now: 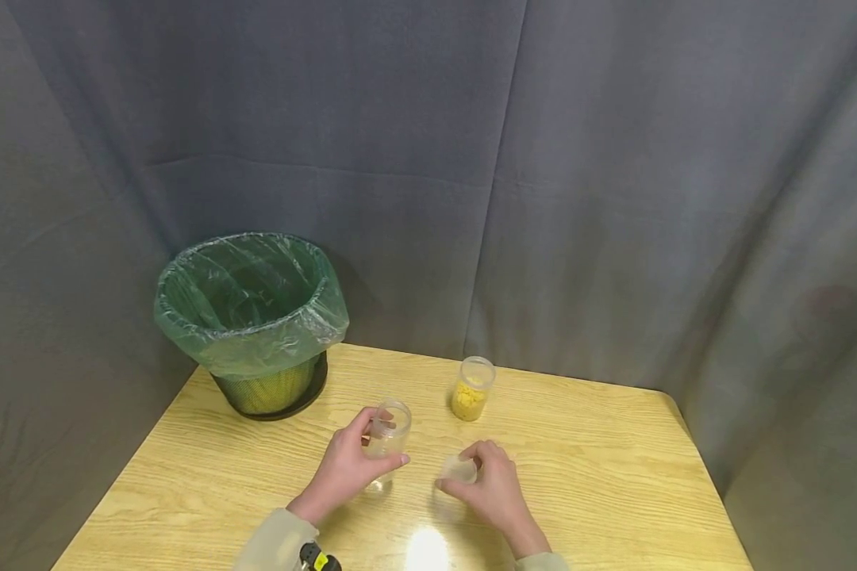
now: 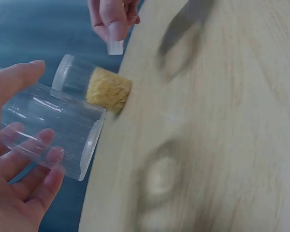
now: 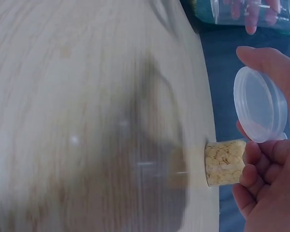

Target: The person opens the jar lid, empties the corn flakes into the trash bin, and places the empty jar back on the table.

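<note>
My left hand (image 1: 350, 460) holds a clear plastic jar (image 2: 53, 128) between its thumb and curled fingers, with nothing visible inside it. In the head view the jar's open mouth faces up. My right hand (image 1: 493, 484) pinches a translucent round lid (image 3: 260, 104) by its edge, to the right of the jar. Beyond both hands, a second clear jar (image 1: 474, 388) stands upright on the table, partly filled with small yellow flakes (image 2: 108, 90). Neither hand touches that jar.
At the back left stands a mesh waste bin (image 1: 267, 388) lined with a green plastic bag (image 1: 278, 341). The wooden table (image 1: 600, 460) is bordered by grey curtains (image 1: 614, 198) at the back and sides.
</note>
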A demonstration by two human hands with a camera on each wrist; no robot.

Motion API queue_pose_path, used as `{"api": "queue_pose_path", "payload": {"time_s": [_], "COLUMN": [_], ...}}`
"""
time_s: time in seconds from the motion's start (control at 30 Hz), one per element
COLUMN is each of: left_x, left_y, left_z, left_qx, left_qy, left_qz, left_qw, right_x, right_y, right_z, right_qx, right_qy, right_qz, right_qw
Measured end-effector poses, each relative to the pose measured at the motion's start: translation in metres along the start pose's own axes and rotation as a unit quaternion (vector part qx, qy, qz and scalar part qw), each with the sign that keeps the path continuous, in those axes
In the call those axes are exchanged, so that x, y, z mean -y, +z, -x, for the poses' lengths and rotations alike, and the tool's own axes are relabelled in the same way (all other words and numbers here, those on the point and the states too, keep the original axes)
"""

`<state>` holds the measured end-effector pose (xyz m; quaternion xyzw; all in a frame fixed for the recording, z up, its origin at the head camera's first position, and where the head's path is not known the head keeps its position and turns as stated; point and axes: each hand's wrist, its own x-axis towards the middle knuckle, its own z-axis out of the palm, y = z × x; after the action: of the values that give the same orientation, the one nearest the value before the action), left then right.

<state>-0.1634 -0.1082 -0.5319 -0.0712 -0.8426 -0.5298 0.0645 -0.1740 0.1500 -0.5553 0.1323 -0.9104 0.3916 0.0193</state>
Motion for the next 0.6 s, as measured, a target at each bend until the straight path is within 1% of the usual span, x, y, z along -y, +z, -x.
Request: {"api": "queue_pose_path", "payload": {"time_s": [0.13, 0.2, 0.3, 0.4, 0.5, 0.6], "left_x": [0.005, 0.007, 0.009, 0.011, 0.013, 0.014], "left_y": [0.008, 0.012, 0.016, 0.020, 0.024, 0.028], "left_z": [-0.002, -0.002, -0.004, -0.007, -0.010, -0.012], "left_qx": [0.019, 0.025, 0.030, 0.033, 0.035, 0.036], "left_qy": [0.005, 0.003, 0.001, 0.008, 0.015, 0.009], "left_qz": [0.012, 0.021, 0.029, 0.031, 0.029, 0.026], "left_qw": [0.9997, 0.9995, 0.9991, 0.9989, 0.9988, 0.9990], "right_x": [-0.001, -0.001, 0.000, 0.000, 0.000, 0.000], "right_y": [0.003, 0.005, 0.007, 0.009, 0.011, 0.014], "right_z": [0.000, 0.000, -0.001, -0.003, -0.006, -0.008], "right_qx": [0.001, 0.002, -0.003, -0.005, 0.003, 0.011], "right_qy": [-0.004, -0.004, -0.008, -0.013, -0.015, -0.016], "right_qz": [0.008, 0.010, 0.010, 0.012, 0.016, 0.017], "right_qw": [1.0000, 0.9999, 0.9999, 0.9998, 0.9998, 0.9997]}}
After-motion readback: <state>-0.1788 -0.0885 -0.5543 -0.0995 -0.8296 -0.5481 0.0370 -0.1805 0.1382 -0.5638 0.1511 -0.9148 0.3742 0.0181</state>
